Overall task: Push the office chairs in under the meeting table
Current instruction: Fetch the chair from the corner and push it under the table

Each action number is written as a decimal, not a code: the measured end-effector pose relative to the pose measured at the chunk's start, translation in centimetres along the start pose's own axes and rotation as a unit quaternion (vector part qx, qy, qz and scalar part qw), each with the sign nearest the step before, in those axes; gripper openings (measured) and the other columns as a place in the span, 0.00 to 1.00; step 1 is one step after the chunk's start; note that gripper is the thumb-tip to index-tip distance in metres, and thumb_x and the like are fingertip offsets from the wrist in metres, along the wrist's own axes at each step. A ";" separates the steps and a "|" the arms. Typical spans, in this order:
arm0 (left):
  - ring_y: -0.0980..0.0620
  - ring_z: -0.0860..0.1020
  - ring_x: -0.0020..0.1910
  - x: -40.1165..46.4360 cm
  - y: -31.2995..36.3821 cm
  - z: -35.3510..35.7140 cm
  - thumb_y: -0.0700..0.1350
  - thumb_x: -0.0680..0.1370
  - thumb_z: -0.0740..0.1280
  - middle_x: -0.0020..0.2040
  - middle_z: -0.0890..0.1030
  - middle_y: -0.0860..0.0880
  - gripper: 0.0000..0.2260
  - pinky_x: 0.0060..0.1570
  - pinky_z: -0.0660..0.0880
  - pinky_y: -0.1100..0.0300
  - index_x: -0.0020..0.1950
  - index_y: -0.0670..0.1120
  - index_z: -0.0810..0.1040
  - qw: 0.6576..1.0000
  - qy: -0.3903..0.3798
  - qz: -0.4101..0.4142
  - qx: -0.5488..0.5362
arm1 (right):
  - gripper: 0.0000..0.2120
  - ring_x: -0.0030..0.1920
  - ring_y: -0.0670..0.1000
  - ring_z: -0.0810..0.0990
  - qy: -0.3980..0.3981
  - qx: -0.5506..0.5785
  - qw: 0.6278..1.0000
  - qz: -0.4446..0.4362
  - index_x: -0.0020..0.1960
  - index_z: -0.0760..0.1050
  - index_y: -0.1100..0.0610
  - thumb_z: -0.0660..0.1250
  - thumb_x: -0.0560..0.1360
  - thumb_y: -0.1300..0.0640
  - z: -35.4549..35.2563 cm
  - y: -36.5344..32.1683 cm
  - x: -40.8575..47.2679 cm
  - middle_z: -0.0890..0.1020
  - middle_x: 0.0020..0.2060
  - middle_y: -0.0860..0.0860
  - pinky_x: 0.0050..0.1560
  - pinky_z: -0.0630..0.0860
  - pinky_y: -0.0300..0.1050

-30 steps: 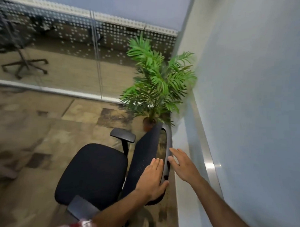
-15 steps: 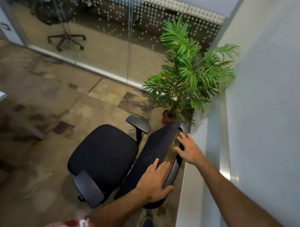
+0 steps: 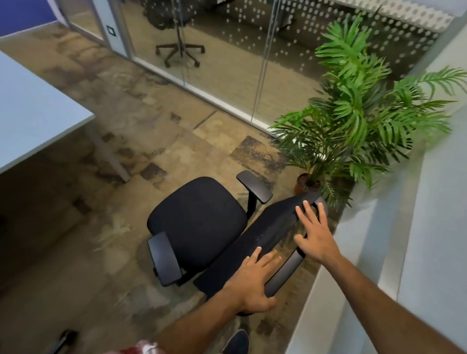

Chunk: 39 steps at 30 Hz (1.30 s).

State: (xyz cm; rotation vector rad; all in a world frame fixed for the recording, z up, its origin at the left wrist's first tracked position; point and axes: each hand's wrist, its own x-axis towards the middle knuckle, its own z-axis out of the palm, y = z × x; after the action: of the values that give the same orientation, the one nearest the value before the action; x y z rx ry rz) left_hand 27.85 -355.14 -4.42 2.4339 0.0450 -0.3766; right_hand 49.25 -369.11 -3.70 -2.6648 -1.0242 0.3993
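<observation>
A black office chair (image 3: 197, 220) with two armrests stands on the carpet between me and the wall, its seat facing the meeting table. The table's pale top (image 3: 26, 118) fills the upper left, with a leg below its corner. My left hand (image 3: 254, 279) grips the near end of the mesh backrest (image 3: 268, 234), fingers over the front and thumb behind the grey frame. Near the far end of the backrest my right hand (image 3: 316, 235) lies flat with its fingers spread. The chair's base is hidden under the seat.
A potted palm (image 3: 357, 119) stands just beyond the chair, against the white wall (image 3: 427, 223) on the right. A glass partition (image 3: 223, 71) runs across the back, with another chair's base behind it. My shoe (image 3: 237, 343) shows below the backrest.
The view has swung left and the table has come into sight. The chair has shifted away from the wall. My right hand has moved from the backrest's rear edge onto its top.
</observation>
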 end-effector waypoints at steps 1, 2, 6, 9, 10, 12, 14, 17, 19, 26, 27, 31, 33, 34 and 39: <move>0.46 0.39 0.80 -0.7 -0.4 0.3 0.58 0.73 0.68 0.83 0.48 0.55 0.44 0.77 0.49 0.42 0.82 0.52 0.49 1.000 -0.004 -0.002 -0.005 | 0.37 0.81 0.58 0.36 0.010 0.002 1.000 -0.003 0.81 0.59 0.53 0.63 0.72 0.50 0.5 -0.4 -0.4 0.51 0.82 0.52 0.80 0.44 0.61; 0.46 0.38 0.80 -0.6 -0.4 0.6 0.58 0.73 0.68 0.82 0.47 0.56 0.44 0.77 0.48 0.42 0.82 0.52 0.48 1.000 -0.010 0.001 -0.009 | 0.38 0.81 0.59 0.37 0.017 -0.002 1.000 -0.003 0.80 0.60 0.53 0.61 0.71 0.49 0.5 -0.1 -0.9 0.53 0.82 0.52 0.79 0.44 0.61; 0.46 0.37 0.80 -3.4 -2.4 1.5 0.58 0.72 0.68 0.82 0.46 0.58 0.45 0.75 0.44 0.44 0.82 0.52 0.47 1.000 -0.018 0.019 -0.010 | 0.37 0.80 0.61 0.38 0.034 -0.011 0.999 -0.009 0.79 0.62 0.53 0.60 0.70 0.47 2.6 -2.0 -3.5 0.56 0.81 0.53 0.79 0.44 0.63; 0.45 0.39 0.80 -5.6 -3.6 0.9 0.57 0.71 0.70 0.82 0.47 0.58 0.47 0.76 0.47 0.42 0.82 0.52 0.47 0.999 -0.028 0.019 -0.022 | 0.36 0.81 0.61 0.39 0.034 -0.010 0.999 0.012 0.79 0.63 0.51 0.60 0.71 0.47 3.7 -3.9 -5.2 0.56 0.81 0.53 0.79 0.43 0.64; 0.44 0.40 0.80 -7.0 -3.9 0.5 0.56 0.71 0.71 0.82 0.47 0.57 0.47 0.76 0.49 0.40 0.83 0.51 0.47 0.999 -0.032 0.020 -0.021 | 0.35 0.81 0.61 0.40 0.024 -0.014 0.999 0.016 0.79 0.62 0.50 0.61 0.72 0.47 4.2 -5.0 -6.0 0.56 0.81 0.52 0.78 0.44 0.66; 0.44 0.41 0.80 -8.5 -4.3 -0.3 0.55 0.71 0.74 0.82 0.48 0.57 0.48 0.77 0.50 0.39 0.83 0.51 0.48 0.999 -0.045 0.012 -0.019 | 0.32 0.81 0.60 0.40 0.000 -0.021 0.999 0.038 0.80 0.60 0.46 0.64 0.76 0.50 4.8 -6.4 -7.0 0.53 0.82 0.49 0.76 0.47 0.72; 0.45 0.41 0.80 -10.1 -4.5 -0.8 0.53 0.72 0.75 0.82 0.48 0.57 0.48 0.76 0.50 0.37 0.83 0.52 0.48 0.998 -0.062 0.010 -0.023 | 0.32 0.80 0.59 0.39 -0.017 -0.013 0.997 0.068 0.80 0.59 0.44 0.66 0.78 0.52 5.5 -7.4 -8.3 0.51 0.82 0.48 0.75 0.47 0.73; 0.45 0.42 0.80 -13.1 -5.2 -1.5 0.51 0.73 0.75 0.82 0.48 0.57 0.47 0.75 0.50 0.34 0.83 0.52 0.48 0.997 -0.075 0.000 -0.021 | 0.32 0.80 0.60 0.38 -0.016 -0.020 0.997 0.076 0.80 0.59 0.43 0.66 0.79 0.51 6.6 -9.7 -10.2 0.52 0.82 0.48 0.75 0.45 0.73; 0.45 0.42 0.80 -16.0 -6.1 -1.7 0.51 0.73 0.75 0.82 0.48 0.57 0.47 0.75 0.51 0.33 0.83 0.52 0.48 0.997 -0.081 -0.006 -0.016 | 0.32 0.80 0.60 0.39 -0.023 -0.032 0.996 0.078 0.79 0.59 0.41 0.65 0.79 0.50 7.7 -12.0 -11.6 0.52 0.82 0.47 0.75 0.45 0.74; 0.50 0.41 0.80 -21.2 -7.8 -0.9 0.54 0.75 0.73 0.82 0.46 0.59 0.45 0.75 0.51 0.35 0.83 0.54 0.47 0.995 -0.086 0.029 0.027 | 0.32 0.80 0.64 0.46 0.007 -0.040 0.997 0.068 0.77 0.67 0.45 0.60 0.72 0.45 9.7 -16.2 -15.0 0.60 0.80 0.51 0.75 0.52 0.74; 0.51 0.40 0.80 -22.3 -8.3 -0.8 0.55 0.75 0.72 0.82 0.46 0.59 0.44 0.75 0.50 0.35 0.83 0.54 0.47 0.995 -0.084 0.034 0.035 | 0.33 0.81 0.63 0.45 0.000 -0.040 0.997 0.068 0.77 0.66 0.44 0.59 0.72 0.44 10.1 -17.3 -15.3 0.59 0.81 0.50 0.75 0.53 0.73; 0.52 0.38 0.80 -25.8 -10.0 -1.1 0.57 0.76 0.71 0.82 0.46 0.59 0.43 0.75 0.49 0.37 0.83 0.53 0.49 0.996 -0.064 0.040 0.048 | 0.32 0.81 0.59 0.41 -0.024 -0.040 0.997 0.068 0.78 0.63 0.42 0.67 0.76 0.47 11.6 -21.0 -15.6 0.55 0.82 0.48 0.74 0.52 0.73; 0.52 0.40 0.80 -27.1 -10.8 -1.4 0.57 0.75 0.71 0.82 0.47 0.59 0.43 0.75 0.51 0.39 0.83 0.53 0.50 0.997 -0.049 0.040 0.045 | 0.31 0.81 0.60 0.42 -0.017 -0.033 0.998 0.059 0.77 0.65 0.42 0.68 0.76 0.48 12.1 -22.6 -15.4 0.56 0.81 0.48 0.73 0.51 0.74; 0.51 0.41 0.80 -28.3 -11.4 -1.9 0.57 0.74 0.70 0.82 0.48 0.58 0.42 0.75 0.53 0.41 0.83 0.53 0.51 0.998 -0.040 0.037 0.045 | 0.31 0.81 0.60 0.42 -0.017 -0.031 0.998 0.049 0.77 0.65 0.42 0.68 0.76 0.48 12.7 -23.8 -15.1 0.56 0.81 0.48 0.73 0.51 0.74; 0.57 0.52 0.79 -32.2 -14.3 -3.3 0.64 0.75 0.63 0.81 0.46 0.65 0.38 0.65 0.72 0.47 0.81 0.60 0.53 0.995 0.061 -0.003 0.077 | 0.30 0.80 0.58 0.37 -0.052 -0.038 0.997 0.043 0.78 0.62 0.42 0.63 0.78 0.42 13.8 -28.4 -12.9 0.52 0.82 0.47 0.74 0.45 0.75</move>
State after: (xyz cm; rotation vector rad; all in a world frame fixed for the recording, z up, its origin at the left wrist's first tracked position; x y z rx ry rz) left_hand -4.02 -339.95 -1.77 2.6071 0.0784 -0.2413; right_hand 18.00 -355.55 -5.02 -2.7894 -0.9746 0.5327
